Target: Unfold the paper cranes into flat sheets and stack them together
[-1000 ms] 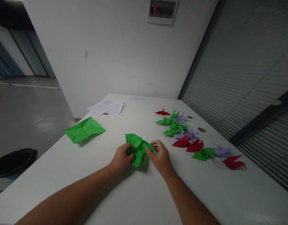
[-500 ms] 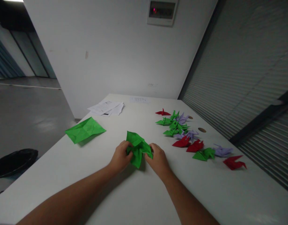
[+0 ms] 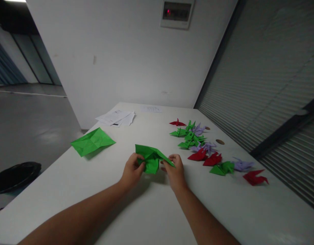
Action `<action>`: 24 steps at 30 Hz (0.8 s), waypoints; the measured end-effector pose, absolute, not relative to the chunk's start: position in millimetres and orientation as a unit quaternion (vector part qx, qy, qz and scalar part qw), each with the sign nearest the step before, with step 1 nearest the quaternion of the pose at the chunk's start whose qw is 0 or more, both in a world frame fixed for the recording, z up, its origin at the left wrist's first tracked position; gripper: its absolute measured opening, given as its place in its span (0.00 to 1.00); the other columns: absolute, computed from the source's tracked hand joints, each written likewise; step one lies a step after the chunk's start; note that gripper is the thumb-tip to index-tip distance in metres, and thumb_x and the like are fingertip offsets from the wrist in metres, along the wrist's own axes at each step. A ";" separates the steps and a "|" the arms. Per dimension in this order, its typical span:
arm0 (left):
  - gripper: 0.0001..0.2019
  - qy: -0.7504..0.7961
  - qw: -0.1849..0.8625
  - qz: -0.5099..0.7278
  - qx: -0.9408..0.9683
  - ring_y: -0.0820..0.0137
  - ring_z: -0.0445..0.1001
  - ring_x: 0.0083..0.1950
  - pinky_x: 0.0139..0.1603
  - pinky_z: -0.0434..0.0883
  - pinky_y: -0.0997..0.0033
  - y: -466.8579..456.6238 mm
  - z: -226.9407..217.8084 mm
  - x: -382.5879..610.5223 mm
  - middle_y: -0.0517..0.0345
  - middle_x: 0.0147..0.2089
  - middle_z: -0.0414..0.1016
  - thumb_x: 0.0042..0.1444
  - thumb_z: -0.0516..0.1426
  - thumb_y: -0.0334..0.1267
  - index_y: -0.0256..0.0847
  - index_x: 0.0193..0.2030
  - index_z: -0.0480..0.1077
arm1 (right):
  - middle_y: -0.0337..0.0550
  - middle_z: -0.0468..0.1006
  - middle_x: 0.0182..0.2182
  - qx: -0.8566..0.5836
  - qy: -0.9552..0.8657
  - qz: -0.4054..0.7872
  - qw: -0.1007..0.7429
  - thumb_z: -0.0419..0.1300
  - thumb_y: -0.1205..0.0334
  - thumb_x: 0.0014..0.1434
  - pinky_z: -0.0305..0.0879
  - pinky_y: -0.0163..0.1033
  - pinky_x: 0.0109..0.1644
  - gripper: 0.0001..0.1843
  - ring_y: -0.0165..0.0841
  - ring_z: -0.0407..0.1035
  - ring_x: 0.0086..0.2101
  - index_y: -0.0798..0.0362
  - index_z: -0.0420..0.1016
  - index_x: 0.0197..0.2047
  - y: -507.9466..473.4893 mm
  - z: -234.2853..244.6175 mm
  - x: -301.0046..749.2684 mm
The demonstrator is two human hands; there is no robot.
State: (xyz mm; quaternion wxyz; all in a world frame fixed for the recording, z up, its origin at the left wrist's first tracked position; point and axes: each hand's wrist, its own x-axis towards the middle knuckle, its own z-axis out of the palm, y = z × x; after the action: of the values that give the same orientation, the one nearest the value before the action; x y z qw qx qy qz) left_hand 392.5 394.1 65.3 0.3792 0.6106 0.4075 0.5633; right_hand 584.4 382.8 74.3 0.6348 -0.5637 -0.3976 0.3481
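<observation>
Between my hands is a creased sheet of green origami paper (image 3: 152,160), partly folded and bent, held just above the white table. My left hand (image 3: 132,168) pinches its left side between thumb and fingers. At the right corner, my right hand (image 3: 174,170) grips the paper with the thumb below and the fingers curled around it. A second green sheet (image 3: 93,141), opened out with fold lines across it, lies to the left. Folded paper cranes in green (image 3: 191,139), red (image 3: 255,177) and purple (image 3: 243,164) lie in a loose group on the right.
Printed white papers (image 3: 116,117) lie at the table's far left, and another sheet (image 3: 151,109) is near the wall. A black-lined bin (image 3: 16,177) stands on the floor at left. Window blinds (image 3: 274,75) run along the right. Two round holes (image 3: 220,142) pierce the tabletop.
The green paper in my hands has been turned and pulled wider, its right corner now reaching farther right. My right hand has shifted its hold; the cranes and other sheet stay put.
</observation>
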 end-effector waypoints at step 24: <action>0.27 0.374 0.486 0.553 0.564 0.64 0.75 0.47 0.47 0.75 0.62 392.1 75.7 394.1 0.52 0.54 0.75 0.54 0.59 0.32 0.47 0.62 0.69 | 0.45 0.78 0.37 -0.566 -0.610 0.196 0.519 0.58 0.67 0.52 0.70 0.38 0.36 0.16 0.37 0.75 0.33 0.51 0.69 0.46 381.2 75.3 595.3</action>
State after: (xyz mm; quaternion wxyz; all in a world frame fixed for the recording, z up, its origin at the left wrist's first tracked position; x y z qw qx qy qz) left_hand 394.1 392.1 75.7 0.4862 0.5636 0.3741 0.5532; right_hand 595.3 381.2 75.3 0.5194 -0.5656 -0.6099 0.1957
